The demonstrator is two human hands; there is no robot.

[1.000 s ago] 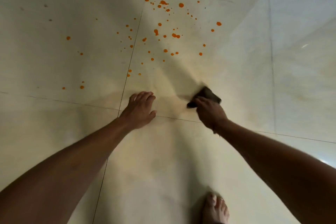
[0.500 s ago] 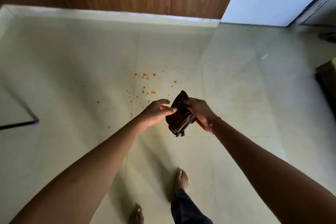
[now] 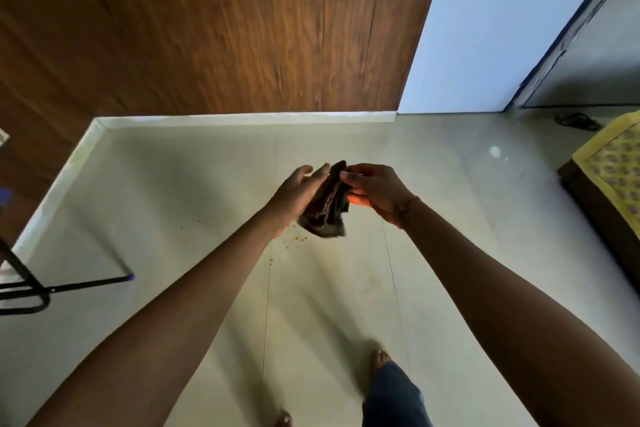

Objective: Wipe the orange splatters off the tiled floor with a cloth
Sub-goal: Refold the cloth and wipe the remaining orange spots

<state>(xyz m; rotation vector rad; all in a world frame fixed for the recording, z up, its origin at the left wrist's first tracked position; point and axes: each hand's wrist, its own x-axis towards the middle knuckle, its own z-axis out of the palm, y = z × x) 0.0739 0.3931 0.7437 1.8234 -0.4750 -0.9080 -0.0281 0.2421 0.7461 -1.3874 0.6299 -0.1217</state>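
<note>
Both hands hold the dark brown folded cloth above the orange splatters on the pale tiled floor: my right hand pinches its top, my left hand cups it, fingers loose. Soft, light, floppy; I'd bunch it by the middle.

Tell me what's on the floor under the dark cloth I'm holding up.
Below the cloth a few orange splatters dot the tiled floor. The cloth, held between the left hand and right hand, covers whatever lies directly beneath it.
</note>
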